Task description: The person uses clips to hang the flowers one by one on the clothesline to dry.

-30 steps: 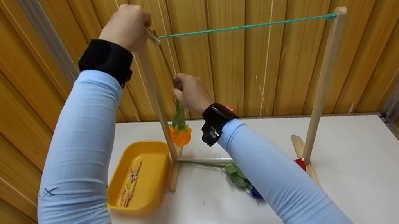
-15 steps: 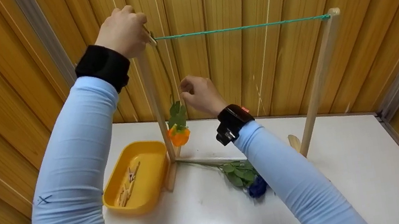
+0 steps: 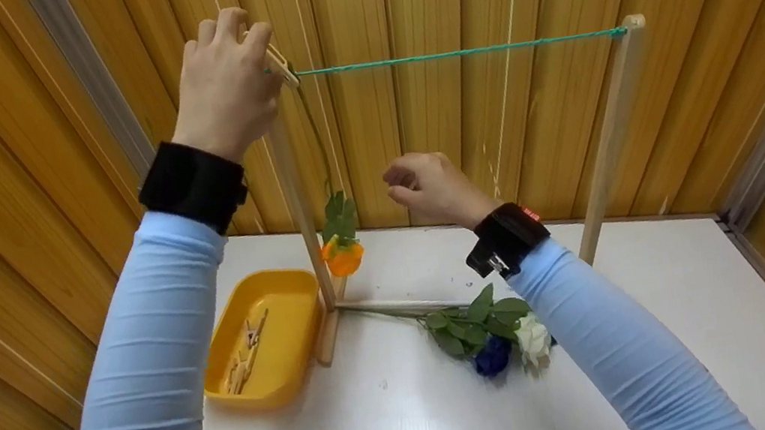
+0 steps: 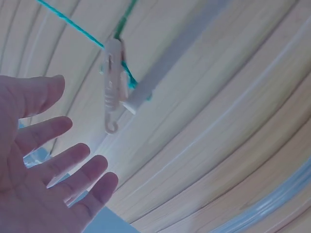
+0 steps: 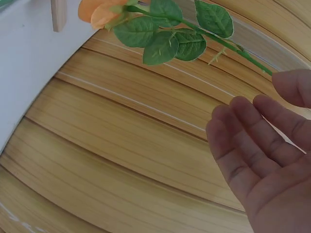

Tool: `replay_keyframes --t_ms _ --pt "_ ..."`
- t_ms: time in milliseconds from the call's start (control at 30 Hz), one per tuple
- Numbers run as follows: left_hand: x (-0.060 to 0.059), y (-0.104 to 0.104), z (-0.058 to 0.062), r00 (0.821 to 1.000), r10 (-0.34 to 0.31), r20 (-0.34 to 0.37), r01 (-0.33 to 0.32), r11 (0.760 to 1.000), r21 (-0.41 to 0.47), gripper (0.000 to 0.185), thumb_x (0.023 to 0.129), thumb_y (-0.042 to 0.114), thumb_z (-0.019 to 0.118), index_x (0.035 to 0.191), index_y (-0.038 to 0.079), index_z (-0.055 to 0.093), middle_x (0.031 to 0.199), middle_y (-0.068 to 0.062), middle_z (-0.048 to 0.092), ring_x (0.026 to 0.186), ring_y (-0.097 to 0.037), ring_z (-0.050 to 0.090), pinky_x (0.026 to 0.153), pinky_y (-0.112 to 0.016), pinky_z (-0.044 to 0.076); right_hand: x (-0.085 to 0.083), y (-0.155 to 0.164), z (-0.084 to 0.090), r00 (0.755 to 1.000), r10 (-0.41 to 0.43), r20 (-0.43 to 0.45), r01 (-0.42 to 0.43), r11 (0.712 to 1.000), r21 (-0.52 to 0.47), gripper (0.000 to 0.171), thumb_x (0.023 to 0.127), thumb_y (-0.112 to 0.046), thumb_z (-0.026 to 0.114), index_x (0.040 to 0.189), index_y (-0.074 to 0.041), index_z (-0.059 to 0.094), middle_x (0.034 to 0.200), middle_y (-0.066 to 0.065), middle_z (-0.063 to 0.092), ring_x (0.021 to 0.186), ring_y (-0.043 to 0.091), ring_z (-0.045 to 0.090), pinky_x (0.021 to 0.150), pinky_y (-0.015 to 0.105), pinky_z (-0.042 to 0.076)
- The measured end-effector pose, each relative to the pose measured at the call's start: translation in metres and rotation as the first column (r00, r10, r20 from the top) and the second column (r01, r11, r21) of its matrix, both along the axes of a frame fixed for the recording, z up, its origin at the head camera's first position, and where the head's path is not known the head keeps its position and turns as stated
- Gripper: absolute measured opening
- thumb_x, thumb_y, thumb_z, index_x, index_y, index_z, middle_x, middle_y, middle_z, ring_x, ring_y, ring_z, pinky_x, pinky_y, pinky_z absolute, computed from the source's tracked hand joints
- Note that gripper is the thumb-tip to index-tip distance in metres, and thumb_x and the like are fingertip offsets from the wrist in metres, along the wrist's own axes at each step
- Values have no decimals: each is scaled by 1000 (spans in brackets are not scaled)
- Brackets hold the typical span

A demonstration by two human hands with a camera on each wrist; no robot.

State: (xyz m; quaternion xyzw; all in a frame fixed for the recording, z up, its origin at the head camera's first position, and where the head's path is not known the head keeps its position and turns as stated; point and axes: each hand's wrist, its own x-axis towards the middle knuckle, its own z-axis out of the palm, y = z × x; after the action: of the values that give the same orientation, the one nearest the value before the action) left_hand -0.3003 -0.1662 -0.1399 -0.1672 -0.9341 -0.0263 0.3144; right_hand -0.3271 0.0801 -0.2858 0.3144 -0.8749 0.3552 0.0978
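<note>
An orange artificial rose [image 3: 343, 257] hangs head down from the green cord [image 3: 457, 53], its stem held there by a wooden clothespin [image 3: 282, 67]. Beside that clothespin is my left hand [image 3: 226, 90]; the left wrist view shows its fingers [image 4: 73, 158] spread and apart from the clothespin [image 4: 112, 73]. My right hand [image 3: 441, 189] hovers to the right of the rose, fingers loosely bent and holding nothing. In the right wrist view the rose's stem [image 5: 228, 43] passes behind the thumb tip, and the palm shows bare.
A yellow tray [image 3: 303, 341] with several clothespins [image 3: 248, 356] stands left of the wooden frame's left post [image 3: 306, 234]. A blue rose [image 3: 492, 356] and a white rose [image 3: 534, 339] lie on the white table [image 3: 399, 425]. The right post [image 3: 607, 143] stands behind my right forearm.
My right hand has let go of the orange rose's stem and moved right and slightly down. My left fingers have loosened off the clothespin and drawn left. The rose now hangs from the cord.
</note>
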Motion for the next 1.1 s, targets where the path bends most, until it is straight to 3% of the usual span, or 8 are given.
replay_keyframes --t_ms 267,433,600,867,1100 --pt "26 2 -47 989 -103 -105 118 982 148 51 102 22 65 147 3 50 155 -22 42 143 -39 39 115 -54 36 18 26 -13 980 -7 -197 -2 999 -42 22 101 -7 64 116 7 70 115 23 72 108 37 68 93 50 56" --pt "41 8 -91 983 -106 -150 131 976 171 52 104 25 63 148 1 50 157 -23 41 142 -40 40 116 -55 34 31 40 -25 972 -60 -228 47 997 -62 30 103 -12 63 126 7 67 126 23 68 122 38 63 105 52 50" --pt "50 16 -136 976 -118 -181 151 971 185 52 105 28 62 146 -2 51 155 -25 43 140 -42 42 114 -56 36 46 51 -42 954 -114 -277 93 992 -88 34 104 -15 63 131 4 65 133 22 65 126 37 61 105 51 50" --pt "63 33 -196 979 -139 -147 173 951 255 53 104 30 62 147 0 52 157 -24 42 144 -43 40 118 -57 32 67 61 -77 921 -183 -343 147 981 -126 41 102 -15 66 138 4 61 142 20 59 132 36 57 107 51 48" --pt "75 42 -249 986 -146 -79 163 934 319 56 102 30 66 149 2 52 159 -22 42 148 -41 37 119 -60 28 78 65 -110 895 -205 -396 170 978 -121 44 98 -13 70 137 6 61 141 24 59 132 39 55 108 54 46"
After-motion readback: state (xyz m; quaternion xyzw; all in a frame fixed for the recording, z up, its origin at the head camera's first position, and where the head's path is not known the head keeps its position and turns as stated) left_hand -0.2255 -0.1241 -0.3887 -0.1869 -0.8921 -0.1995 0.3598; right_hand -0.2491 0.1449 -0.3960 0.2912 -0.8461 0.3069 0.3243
